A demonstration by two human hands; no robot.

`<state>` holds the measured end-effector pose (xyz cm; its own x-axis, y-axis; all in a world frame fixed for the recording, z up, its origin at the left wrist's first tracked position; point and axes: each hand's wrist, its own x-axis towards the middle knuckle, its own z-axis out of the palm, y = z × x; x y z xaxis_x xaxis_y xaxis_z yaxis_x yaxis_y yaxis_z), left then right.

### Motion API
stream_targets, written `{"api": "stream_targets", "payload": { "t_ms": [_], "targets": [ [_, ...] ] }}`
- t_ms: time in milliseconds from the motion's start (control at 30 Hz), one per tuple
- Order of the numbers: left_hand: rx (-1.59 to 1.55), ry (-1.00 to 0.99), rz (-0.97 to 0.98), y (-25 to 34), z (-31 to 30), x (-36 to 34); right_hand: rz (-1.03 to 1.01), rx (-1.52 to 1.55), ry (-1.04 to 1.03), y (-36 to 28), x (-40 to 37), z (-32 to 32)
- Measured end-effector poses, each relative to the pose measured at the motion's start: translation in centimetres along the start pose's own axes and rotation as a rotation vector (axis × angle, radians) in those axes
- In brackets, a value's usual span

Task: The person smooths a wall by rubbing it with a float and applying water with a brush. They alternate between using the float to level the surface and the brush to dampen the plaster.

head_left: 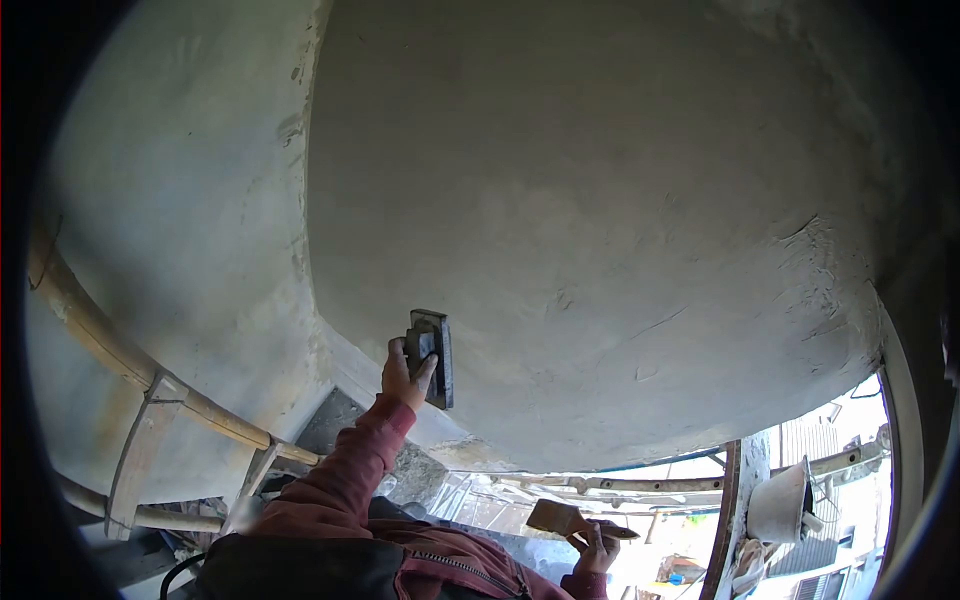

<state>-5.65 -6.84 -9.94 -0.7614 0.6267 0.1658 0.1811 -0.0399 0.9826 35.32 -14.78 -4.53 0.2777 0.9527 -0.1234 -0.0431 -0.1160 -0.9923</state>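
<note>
My left hand (402,376) reaches forward in a maroon sleeve, its fingers wrapped round the grip of a plastering float (445,350). The float stands edge-on close to the smooth grey plastered wall (560,270), near the corner with the paler wall on the left. Lower down on the right, my right hand (597,548) is closed on the handle of a wide flat brush (556,518). The brush's broad brown end points left, away from the wall's lower edge.
A ladder of bamboo poles (215,412) with wooden rungs leans along the left wall (180,200). At the lower right, a white bucket (778,505) hangs beside a wooden post (727,520). A horizontal pole (660,485) crosses the bright opening below the wall.
</note>
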Motion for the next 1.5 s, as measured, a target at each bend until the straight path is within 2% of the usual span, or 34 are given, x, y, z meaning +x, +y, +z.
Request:
{"api": "stream_targets", "payload": {
  "t_ms": [33,100,133,167,233,300,367,433,500,567,633,700,767,800,833,900,967,1033,1100,1133,1200,1233,1267,1300,1333,1400,1500],
  "targets": [
    [-0.164,0.022,0.05,0.9,2.0,1.8,-0.003,-0.018,-0.007,-0.4,-0.4,-0.2],
    [-0.277,0.098,0.214,4.5,4.7,5.1,-0.017,-0.069,-0.008,-1.3,-0.9,-0.8],
    [-0.391,0.121,0.26,5.8,6.3,7.1,-0.548,-0.52,-0.244,1.8,-0.8,-4.1],
    [-0.417,0.186,0.355,6.2,8.3,9.3,-0.582,-0.559,-0.249,2.1,-1.0,-5.4],
    [-0.394,0.245,0.39,11.0,7.7,11.6,-0.606,-0.564,-0.267,1.2,0.9,-4.4],
    [-0.27,0.356,0.436,12.6,7.8,13.7,-0.606,-0.558,-0.262,0.1,1.9,-3.2],
    [-0.207,0.364,0.426,10.4,8.5,13.7,-0.584,-0.563,-0.236,-0.8,1.4,-3.3],
    [-0.267,0.455,0.26,4.8,10.3,12.9,-0.548,-0.566,-0.213,-1.6,0.5,-4.1],
    [-0.389,0.471,0.059,1.6,10.1,13.4,-0.522,-0.542,-0.199,-1.7,0.6,-3.9],
    [-0.388,0.481,0.06,3.9,9.4,14.6,-0.487,-0.518,-0.183,-1.7,0.4,-4.2],
    [-0.495,0.554,0.125,7.6,10.2,15.3,-0.442,-0.497,-0.187,-1.7,0.2,-4.2],
    [-0.328,0.464,0.298,10.4,10.6,13.1,-0.399,-0.472,-0.204,-1.6,0.4,-3.9],
    [-0.151,0.253,0.505,8.9,11.8,9.7,-0.367,-0.451,-0.22,-2.0,0.7,-3.8],
    [-0.087,0.26,0.484,6.7,12.4,8.9,-0.357,-0.438,-0.226,-2.3,1.2,-3.9],
    [-0.078,0.276,0.375,5.8,11.6,8.7,-0.351,-0.422,-0.228,-2.6,1.7,-3.9],
    [-0.324,0.428,0.146,4.4,10.9,11.7,-0.338,-0.385,-0.221,-2.8,2.7,-4.1],
    [-0.506,0.536,0.11,8.3,8.6,16.0,-0.303,-0.351,-0.215,-2.6,3.2,-4.3],
    [-0.443,0.592,0.256,12.6,9.8,16.5,-0.249,-0.335,-0.237,-2.6,3.6,-4.1],
    [-0.204,0.454,0.449,14.2,11.4,12.9,-0.197,-0.328,-0.259,-2.9,3.7,-4.0],
    [-0.199,0.463,0.442,12.8,11.8,11.4,-0.177,-0.324,-0.266,-3.2,3.7,-4.1],
    [-0.097,0.346,0.48,8.6,12.6,10.0,-0.151,-0.307,-0.278,-3.8,4.3,-4.2],
    [-0.117,0.358,0.281,6.6,11.7,10.3,-0.138,-0.295,-0.277,-4.1,4.1,-4.2],
    [-0.307,0.441,0.131,3.3,11.5,12.6,-0.141,-0.289,-0.276,-4.1,4.3,-4.4],
    [-0.485,0.517,0.026,2.5,9.9,15.3,-0.171,-0.305,-0.287,-4.0,4.6,-4.6],
    [-0.475,0.519,0.027,4.5,8.9,17.1,-0.191,-0.328,-0.3,-3.8,4.6,-4.9],
    [-0.463,0.57,0.191,11.6,7.4,18.1,-0.197,-0.359,-0.331,-3.8,4.7,-4.0],
    [-0.131,0.395,0.591,16.8,11.9,12.0,-0.157,-0.232,-0.405,-5.4,4.4,-0.8]
  ]
}}
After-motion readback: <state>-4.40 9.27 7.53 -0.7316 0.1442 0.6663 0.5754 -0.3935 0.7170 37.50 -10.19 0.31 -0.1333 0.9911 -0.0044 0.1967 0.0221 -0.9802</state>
